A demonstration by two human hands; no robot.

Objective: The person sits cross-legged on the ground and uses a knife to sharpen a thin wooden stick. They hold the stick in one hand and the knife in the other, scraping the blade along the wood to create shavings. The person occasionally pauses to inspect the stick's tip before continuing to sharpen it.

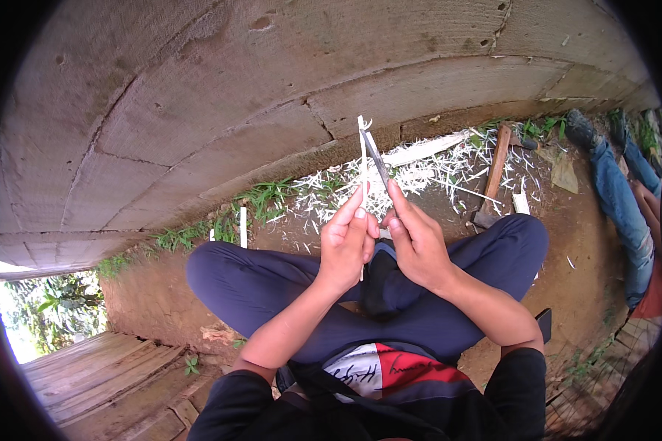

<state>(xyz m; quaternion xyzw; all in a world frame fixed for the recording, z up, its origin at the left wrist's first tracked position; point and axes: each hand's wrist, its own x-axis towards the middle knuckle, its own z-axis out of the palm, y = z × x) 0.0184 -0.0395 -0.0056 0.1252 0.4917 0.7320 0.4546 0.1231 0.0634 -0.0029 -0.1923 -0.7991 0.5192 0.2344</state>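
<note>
My left hand [343,246] is closed round a thin pale wooden stick [362,151], which points up and away from me; its lower end shows below the hand. In my right hand [419,246] is a knife with a dark narrow blade [376,159]. The blade slants up to the left and meets the stick near its top, where a small curled shaving [368,124] stands out. Both hands are close together above my crossed legs. The knife's handle is mostly hidden by my fingers.
Pale wood shavings [415,181] cover the soil beside a block wall [221,110]. A flat pale wood piece [428,150] lies on them. To the right lies a wooden-handled tool [497,165]. Another person's jeans-clad leg [616,195] is at far right, and wooden planks [103,375] lower left.
</note>
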